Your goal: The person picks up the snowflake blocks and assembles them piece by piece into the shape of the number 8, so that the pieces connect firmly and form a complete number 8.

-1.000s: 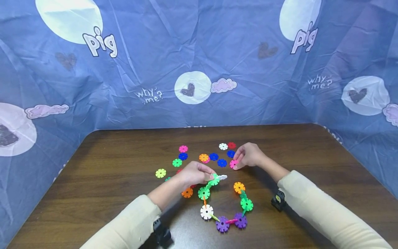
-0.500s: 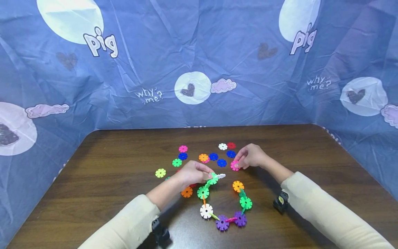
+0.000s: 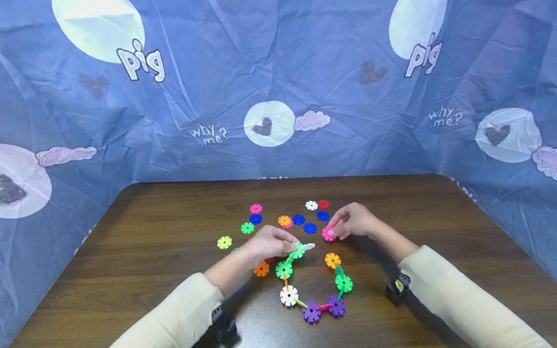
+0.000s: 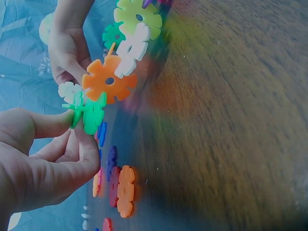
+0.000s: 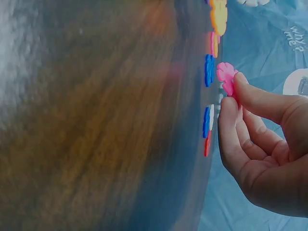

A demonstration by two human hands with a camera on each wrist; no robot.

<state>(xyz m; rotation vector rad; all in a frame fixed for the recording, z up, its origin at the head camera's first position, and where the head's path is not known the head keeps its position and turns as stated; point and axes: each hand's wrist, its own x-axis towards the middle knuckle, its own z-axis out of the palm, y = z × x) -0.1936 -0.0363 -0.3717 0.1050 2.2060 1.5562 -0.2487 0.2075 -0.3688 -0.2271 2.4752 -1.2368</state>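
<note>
My left hand (image 3: 271,241) pinches a light green notched disc (image 3: 298,250) at one end of a curved chain of interlocking flower-shaped discs. A white disc (image 3: 309,246), seen edge-on, juts from that green one. From there the chain runs down through a white disc (image 3: 289,296) and two purple discs (image 3: 311,311), then up to an orange disc (image 3: 332,261) at its other end. Between thumb and forefinger my right hand (image 3: 354,221) holds a single pink disc (image 3: 329,233), close above the orange end. In the right wrist view the pink disc (image 5: 226,77) sticks out past the fingertips.
Loose discs lie on the brown table (image 3: 165,232) beyond and left of the hands: blue (image 3: 310,228), white (image 3: 311,205), red (image 3: 323,204), yellow-green (image 3: 224,242) and orange (image 3: 261,269) among them. A blue printed cloth (image 3: 278,72) hangs behind the table's far edge.
My right hand has drawn the pink disc slightly toward me, away from the blue discs. The left hand, still pinching the chain's green end, has barely shifted.
</note>
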